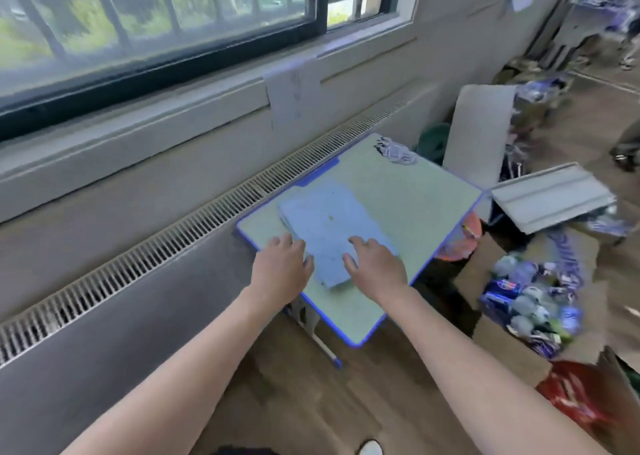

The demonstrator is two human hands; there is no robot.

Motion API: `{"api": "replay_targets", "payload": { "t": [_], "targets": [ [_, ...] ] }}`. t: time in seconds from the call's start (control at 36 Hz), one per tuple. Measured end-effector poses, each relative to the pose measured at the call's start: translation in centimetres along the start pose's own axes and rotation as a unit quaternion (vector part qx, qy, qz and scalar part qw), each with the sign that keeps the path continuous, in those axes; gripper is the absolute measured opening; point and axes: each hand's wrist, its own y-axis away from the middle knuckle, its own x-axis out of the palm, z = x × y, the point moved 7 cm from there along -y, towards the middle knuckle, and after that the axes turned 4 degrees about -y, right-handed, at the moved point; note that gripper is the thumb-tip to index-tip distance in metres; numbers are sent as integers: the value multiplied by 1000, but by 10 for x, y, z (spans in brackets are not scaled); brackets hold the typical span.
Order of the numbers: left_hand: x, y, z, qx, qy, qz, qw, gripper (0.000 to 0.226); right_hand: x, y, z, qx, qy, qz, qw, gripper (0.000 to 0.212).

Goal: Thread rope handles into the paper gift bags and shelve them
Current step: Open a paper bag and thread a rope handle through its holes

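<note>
Blue flat paper bags lie in a stack on the pale green tabletop, long axis running from the near edge by the hands up and away toward the window side, slightly tilted to the left. Both hands sit at the stack's near end: left hand at the near-left corner, fingers loosely spread and resting against the stack edge and tabletop, pinching nothing that I can make out; right hand lies flat on top of the near-right part of the stack, fingers relaxed and spread, pressing down, not gripping. Frame is blurry, so fine finger contact is uncertain. White rope handles lie in a small tangle at the far corner of the tabletop, well apart from the hands and beyond the stack's far end. Right hand is on the nearer side to that rope pile, so reaching for a handle likely falls to it, going forward and right past the stack.
</note>
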Motion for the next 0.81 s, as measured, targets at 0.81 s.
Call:
{"api": "replay_targets", "payload": {
  "t": [0.81],
  "targets": [
    [143, -87, -103, -61, 167, 340, 924, 56, 61, -150, -133, 61, -136, 191, 970, 65]
  ]
}}
